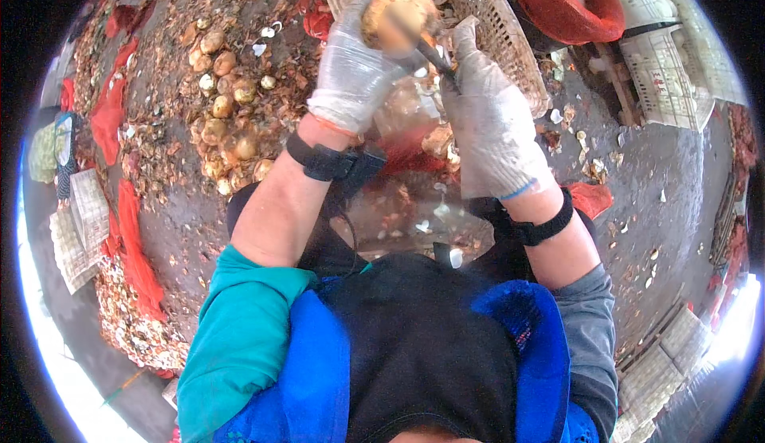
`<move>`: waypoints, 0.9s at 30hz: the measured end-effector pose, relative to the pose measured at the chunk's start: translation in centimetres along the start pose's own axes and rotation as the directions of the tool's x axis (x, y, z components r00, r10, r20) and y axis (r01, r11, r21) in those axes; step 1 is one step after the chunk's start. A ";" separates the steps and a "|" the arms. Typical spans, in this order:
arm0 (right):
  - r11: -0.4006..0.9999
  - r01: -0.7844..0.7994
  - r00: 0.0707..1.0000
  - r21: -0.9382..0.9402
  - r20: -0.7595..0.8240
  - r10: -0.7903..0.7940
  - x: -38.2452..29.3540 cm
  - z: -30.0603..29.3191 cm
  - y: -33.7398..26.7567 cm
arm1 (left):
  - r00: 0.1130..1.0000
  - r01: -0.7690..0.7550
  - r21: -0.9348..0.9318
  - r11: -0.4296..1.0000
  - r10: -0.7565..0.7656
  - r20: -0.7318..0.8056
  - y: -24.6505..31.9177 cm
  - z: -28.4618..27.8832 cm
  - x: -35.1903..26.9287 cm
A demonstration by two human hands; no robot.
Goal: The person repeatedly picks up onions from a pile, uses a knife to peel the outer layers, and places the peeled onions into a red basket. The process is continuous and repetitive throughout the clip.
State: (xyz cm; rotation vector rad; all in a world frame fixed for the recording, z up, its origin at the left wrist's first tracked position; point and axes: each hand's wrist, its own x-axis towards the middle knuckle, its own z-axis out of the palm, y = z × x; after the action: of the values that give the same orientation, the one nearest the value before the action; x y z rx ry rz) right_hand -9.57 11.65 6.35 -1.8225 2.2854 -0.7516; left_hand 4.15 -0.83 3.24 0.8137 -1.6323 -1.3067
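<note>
My left hand (pixel 349 66), in a clear plastic glove, is closed around a yellow-brown onion (pixel 409 4). The onion is over the near end of a pale plastic crate (pixel 514 42). My right hand (pixel 493 114) wears a pale knit glove under clear plastic and grips a dark knife (pixel 439 60). The knife reaches up to the lower right of the onion, and motion blur hides its blade and exact contact. Below the hands lie red mesh (pixel 412 147) and loose onion skins.
Several unpeeled onions (pixel 224 106) lie among dry skins on the floor to the left. A red mesh sack (pixel 565 1) rests at the upper right, near a pale crate (pixel 666 78). More red netting (pixel 137 252) and stacked crates (pixel 80 228) stand far left.
</note>
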 end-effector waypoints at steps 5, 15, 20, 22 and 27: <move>0.753 -0.471 0.866 0.460 0.406 0.293 2.0 -5.3 0.3 | 0.930 0.356 -0.457 0.815 -0.263 0.255 0.3 -3.2 0.5; 0.685 -0.574 0.747 0.448 0.629 0.215 2.1 -6.8 1.0 | 0.843 0.465 -0.529 0.709 -0.172 0.510 2.7 -2.5 -0.5; 0.761 -0.527 0.722 0.377 0.671 0.168 2.3 -6.4 1.1 | 0.846 0.458 -0.525 0.717 -0.170 0.506 1.8 -2.0 -0.7; 0.771 -0.527 0.709 0.357 0.684 0.168 2.4 -6.4 0.6 | 0.836 0.462 -0.484 0.743 -0.184 0.517 1.7 -2.2 -0.7; 0.767 -0.557 0.655 0.320 0.736 0.169 2.1 -5.8 0.3 | 0.801 0.458 -0.358 0.814 -0.203 0.562 2.4 -3.8 0.2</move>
State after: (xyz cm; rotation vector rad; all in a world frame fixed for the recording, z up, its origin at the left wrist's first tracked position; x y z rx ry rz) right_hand -12.67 11.51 11.63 -1.0422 1.6476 -0.4541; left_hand 7.56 -1.99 5.90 0.4860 -1.4561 -2.2328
